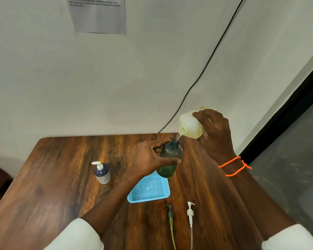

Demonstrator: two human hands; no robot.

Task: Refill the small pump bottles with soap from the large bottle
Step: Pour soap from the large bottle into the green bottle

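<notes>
A: Nearest items on the table (61, 177)?
B: Green pump head (170, 211), white pump head (190, 210), lying side by side; blue tray (148, 191) beyond.

A: Held items?
B: Left hand (150, 159) wraps the green bottle (170, 159), cap off, above the tray's far edge. Right hand (213, 132) grips the large bottle (190, 125), tilted, soap (177, 136) streaming into the green one.

A: Elsewhere?
B: Dark pump bottle (102, 172), upright, left.

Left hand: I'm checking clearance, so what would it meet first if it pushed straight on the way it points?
Probably only the green bottle in the left hand's grip; beyond looks free.
</notes>
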